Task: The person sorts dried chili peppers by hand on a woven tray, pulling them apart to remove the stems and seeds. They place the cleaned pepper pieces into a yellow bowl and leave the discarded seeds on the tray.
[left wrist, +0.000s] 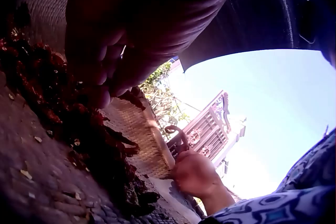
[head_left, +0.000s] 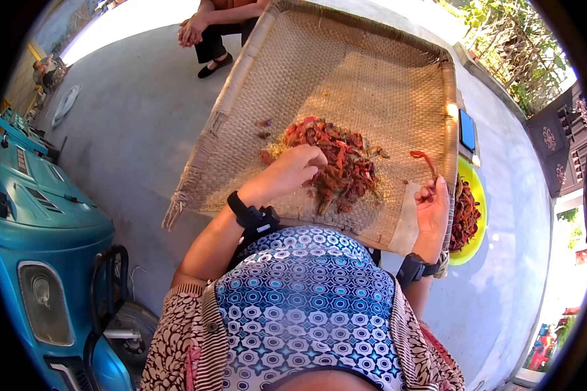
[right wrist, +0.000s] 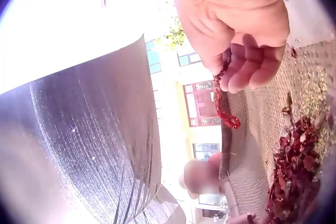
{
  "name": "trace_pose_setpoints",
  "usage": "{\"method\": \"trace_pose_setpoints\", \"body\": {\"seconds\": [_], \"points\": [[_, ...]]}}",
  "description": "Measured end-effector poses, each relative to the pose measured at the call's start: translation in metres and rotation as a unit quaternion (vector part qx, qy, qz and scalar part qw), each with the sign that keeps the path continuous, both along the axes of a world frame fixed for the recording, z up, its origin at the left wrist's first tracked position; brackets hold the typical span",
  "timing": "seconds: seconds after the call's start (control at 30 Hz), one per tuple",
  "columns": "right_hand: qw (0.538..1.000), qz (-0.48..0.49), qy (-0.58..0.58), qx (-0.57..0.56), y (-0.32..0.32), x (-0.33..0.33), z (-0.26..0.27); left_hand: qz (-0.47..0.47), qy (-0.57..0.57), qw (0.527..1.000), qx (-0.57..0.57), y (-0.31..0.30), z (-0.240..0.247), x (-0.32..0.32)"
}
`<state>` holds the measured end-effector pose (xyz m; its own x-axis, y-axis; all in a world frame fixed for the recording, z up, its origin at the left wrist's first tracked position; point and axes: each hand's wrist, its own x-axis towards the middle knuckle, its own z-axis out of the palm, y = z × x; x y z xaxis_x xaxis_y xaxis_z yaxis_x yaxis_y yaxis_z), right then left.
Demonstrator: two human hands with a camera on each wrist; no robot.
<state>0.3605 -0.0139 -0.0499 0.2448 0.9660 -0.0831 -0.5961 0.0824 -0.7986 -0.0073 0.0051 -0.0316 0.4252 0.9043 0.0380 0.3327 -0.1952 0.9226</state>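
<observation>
A heap of dried red peppers lies on a large woven tray, with pale seeds scattered around it. My left hand is at the heap's near left side, fingers bent down at the peppers; whether they pinch one is hidden. In the left wrist view the left hand looms dark above the heap. Over the tray's right edge, my right hand pinches one long red pepper between thumb and fingers. The right wrist view shows that pepper hanging from the right hand.
A yellow-green basin of dark red peppers stands right of the tray, with a phone beyond it. A teal vehicle is at the left. A seated person is beyond the tray's far left, and another person farther off.
</observation>
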Motion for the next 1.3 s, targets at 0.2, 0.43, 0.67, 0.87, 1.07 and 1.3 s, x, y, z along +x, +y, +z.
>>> {"method": "trace_pose_setpoints", "body": {"seconds": [0.2, 0.43, 0.67, 0.87, 1.07, 1.3], "points": [[0.974, -0.022, 0.213, 0.081, -0.004, 0.025, 0.004, -0.002, -0.014, 0.999, 0.033, 0.000, -0.001, 0.005], [0.884, 0.302, -0.357, -0.008, -0.010, -0.105, 0.034, -0.044, 0.017, 0.998, 0.031, -0.010, 0.012, 0.024], [0.894, 0.316, -0.318, 0.005, 0.003, -0.109, 0.004, -0.030, 0.049, 0.997, 0.057, -0.008, 0.007, 0.018], [0.984, 0.052, -0.168, -0.022, 0.003, -0.024, 0.003, 0.009, 0.188, 0.977, 0.102, -0.007, -0.012, 0.010], [0.979, -0.061, 0.180, 0.073, -0.002, 0.020, 0.004, 0.011, 0.169, 0.979, 0.113, -0.005, -0.006, 0.010], [0.899, 0.282, -0.334, -0.009, -0.010, -0.085, 0.030, -0.003, 0.103, 0.990, 0.097, -0.008, 0.013, 0.021]]}}
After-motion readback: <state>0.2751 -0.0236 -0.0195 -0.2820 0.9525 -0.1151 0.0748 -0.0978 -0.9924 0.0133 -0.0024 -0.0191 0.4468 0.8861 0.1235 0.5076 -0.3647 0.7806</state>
